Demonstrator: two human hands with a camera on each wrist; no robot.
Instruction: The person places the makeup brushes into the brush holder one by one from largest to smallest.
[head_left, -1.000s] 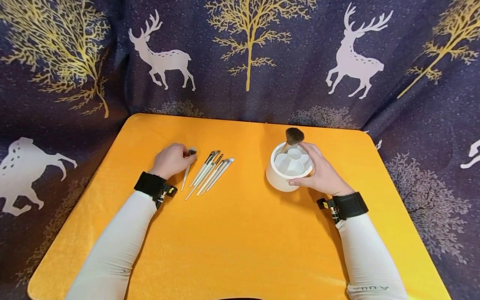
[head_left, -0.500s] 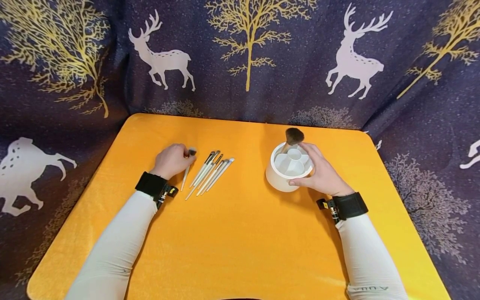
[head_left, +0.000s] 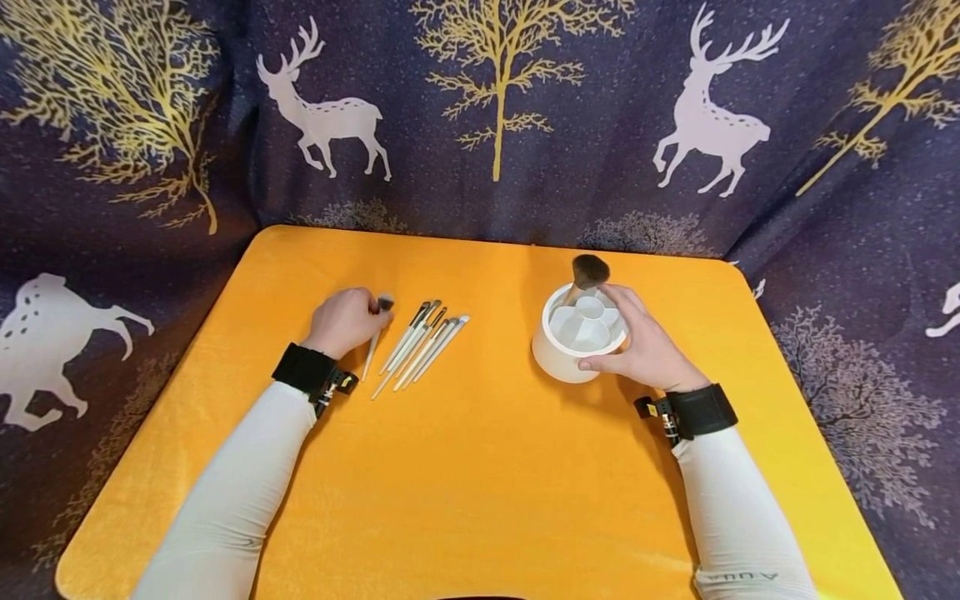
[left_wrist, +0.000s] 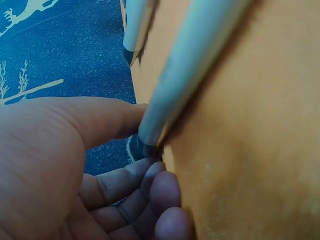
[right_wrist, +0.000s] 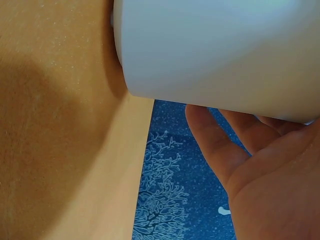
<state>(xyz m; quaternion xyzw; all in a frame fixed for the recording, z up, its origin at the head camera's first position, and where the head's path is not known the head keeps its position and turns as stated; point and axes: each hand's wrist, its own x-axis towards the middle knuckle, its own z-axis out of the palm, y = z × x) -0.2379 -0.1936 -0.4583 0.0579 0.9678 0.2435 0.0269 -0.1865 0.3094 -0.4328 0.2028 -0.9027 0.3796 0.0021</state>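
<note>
On the left of the table, my left hand (head_left: 341, 323) pinches a makeup brush (head_left: 371, 357) close to its dark bristle end. The left wrist view shows thumb and fingers around that end of the brush (left_wrist: 180, 75), whose pale handle lies along the tabletop. My right hand (head_left: 651, 348) grips a round white brush holder (head_left: 557, 360) by its right side, thumb in front and fingers behind. Inside the holder are several compartments, and a large fluffy dark brush (head_left: 590, 272) stands tilted at its back left. The right wrist view shows the smooth wall of the holder (right_wrist: 215, 55) against the fingers.
Several thin makeup brushes (head_left: 420, 346) lie side by side just right of the left hand, bristles pointing away from me. An orange cloth covers the table (head_left: 480, 467). Behind it hangs a dark curtain (head_left: 450, 200) with deer and trees.
</note>
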